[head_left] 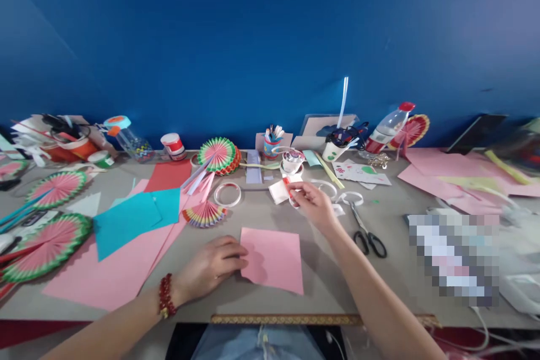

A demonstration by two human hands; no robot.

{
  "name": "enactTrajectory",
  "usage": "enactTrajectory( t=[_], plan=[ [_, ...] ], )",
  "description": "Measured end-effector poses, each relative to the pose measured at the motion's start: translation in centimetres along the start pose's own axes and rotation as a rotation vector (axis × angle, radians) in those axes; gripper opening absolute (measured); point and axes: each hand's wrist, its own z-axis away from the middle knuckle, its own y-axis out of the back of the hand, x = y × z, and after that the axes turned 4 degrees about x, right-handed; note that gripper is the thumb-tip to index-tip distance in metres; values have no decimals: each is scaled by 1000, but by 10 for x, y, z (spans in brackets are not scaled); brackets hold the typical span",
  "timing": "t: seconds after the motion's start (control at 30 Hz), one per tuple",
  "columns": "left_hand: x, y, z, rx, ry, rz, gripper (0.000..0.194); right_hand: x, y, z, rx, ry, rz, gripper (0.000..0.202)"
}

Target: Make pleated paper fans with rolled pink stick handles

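Note:
A square of pink paper (274, 261) lies flat on the table in front of me. My left hand (213, 267) rests at its left edge, fingertips touching the paper, fingers loosely bent and lying low. Farther forward, my right hand (312, 205) pinches a small red-orange piece (287, 182) between thumb and fingers; its exact kind is too small to make out. Beside those fingers lies a small white piece (278, 192), partly tucked under the red-orange one. A roll of clear tape (228, 195) lies left of the right hand, and black-handled scissors (369, 239) lie to its right.
Teal paper (135, 219), pink sheets and pleated paper fans (57, 247) cover the left side. Along the blue wall stand a pen cup (273, 146), a paper cup (333, 150) and a tilted bottle (386, 129). More pink paper (439, 174) lies right, near a blurred-out object (453, 259).

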Motion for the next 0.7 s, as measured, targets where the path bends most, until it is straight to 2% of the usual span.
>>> enactTrajectory(
  t=[0.03,0.17,0.23,0.3,0.37,0.4,0.47,0.5,0.53,0.63,0.67,0.7],
  plan=[
    [1,-2,1,-25,4,-14,29,-10,3,3,-40,3,10,32],
    [4,-4,1,-55,8,-47,28,-50,0,34,-370,153,267,27],
    [4,-5,2,-39,20,-40,25,-56,-7,57,-510,243,371,31],
    [4,-5,4,-18,48,-14,22,-48,-14,81,-579,309,453,46],
    [4,-7,7,12,75,24,21,-31,-15,101,-595,364,535,58],
    [4,-8,9,34,89,43,21,-22,-14,109,-597,386,555,53],
    [5,-12,12,91,121,84,20,-8,-9,120,-583,420,558,26],
    [6,-13,14,124,150,107,20,-4,-6,124,-574,431,559,24],
    [7,-15,14,154,188,133,20,-2,-4,127,-556,436,557,26],
    [11,-18,13,235,316,199,19,-4,-5,131,-484,430,539,57],
    [12,-19,12,250,351,209,19,-4,-6,131,-461,424,524,56],
    [13,-19,11,261,378,211,19,-4,-7,130,-437,413,502,46]
  ],
)
